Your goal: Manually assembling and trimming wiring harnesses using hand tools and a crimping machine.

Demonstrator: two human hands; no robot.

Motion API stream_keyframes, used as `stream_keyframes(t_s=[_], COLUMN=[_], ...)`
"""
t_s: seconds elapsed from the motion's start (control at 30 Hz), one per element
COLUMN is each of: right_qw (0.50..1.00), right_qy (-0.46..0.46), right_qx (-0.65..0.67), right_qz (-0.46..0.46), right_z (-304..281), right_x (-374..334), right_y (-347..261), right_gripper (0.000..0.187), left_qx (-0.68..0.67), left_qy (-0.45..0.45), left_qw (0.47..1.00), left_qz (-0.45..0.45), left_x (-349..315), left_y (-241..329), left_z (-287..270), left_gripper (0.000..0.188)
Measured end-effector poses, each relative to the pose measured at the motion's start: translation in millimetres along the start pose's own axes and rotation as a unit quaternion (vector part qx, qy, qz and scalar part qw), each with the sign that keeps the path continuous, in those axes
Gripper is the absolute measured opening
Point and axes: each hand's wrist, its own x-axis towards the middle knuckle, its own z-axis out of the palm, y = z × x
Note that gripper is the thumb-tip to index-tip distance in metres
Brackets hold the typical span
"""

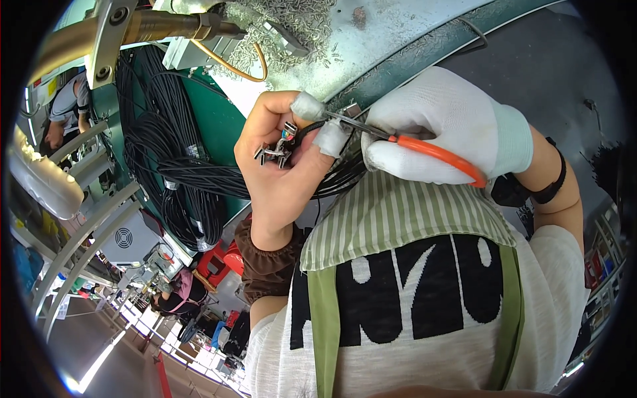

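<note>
My left hand [282,159], with white tape wrapped round its thumb and a fingertip, closes on several black cables [345,174]. Small metal connectors [285,136], one showing coloured wires, stick out over its palm. In a white knit glove, my right hand [438,129] grips orange-handled scissors [441,152]. Their narrow grey blades point left and reach between the taped fingertips, beside a cable end with a metal connector [352,111]. Whether the blades touch the cable I cannot tell. The gloved fingers partly hide the scissors' handles.
Coiled black cables [152,146] lie on the green surface at the left. Beyond my hands, tiny metal pieces [292,40] are strewn over a pale worktop [371,53], under a brass-coloured machine part [152,26]. Another person [66,109] sits at the far left.
</note>
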Motion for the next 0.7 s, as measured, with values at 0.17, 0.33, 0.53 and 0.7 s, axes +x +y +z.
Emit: stream_keyframes(t_s=[0.17,0.33,0.53,0.7], right_qw=[0.957,0.999,0.947,0.976], right_qy=[-0.108,-0.006,0.192,0.147], right_qx=[0.204,-0.033,-0.259,-0.161], right_qz=[0.175,0.019,-0.007,0.019], right_z=[-14.4,-3.3,16.0,15.9], right_x=[0.9,-0.5,-4.7,-3.1], right_y=[-7.3,-1.8,-11.0,-10.7], right_gripper=[0.020,0.017,0.013,0.011], left_qx=[-0.004,0.049,0.063,0.054], left_qy=[-0.030,-0.004,0.022,0.038], left_qw=[0.999,0.999,0.998,0.998], left_qz=[-0.026,0.004,-0.019,0.021], left_x=[-1.0,-0.1,0.4,-0.8], left_y=[3.3,3.0,4.9,5.1], left_z=[-3.0,1.4,6.0,8.4], left_gripper=[0.025,0.024,0.023,0.023])
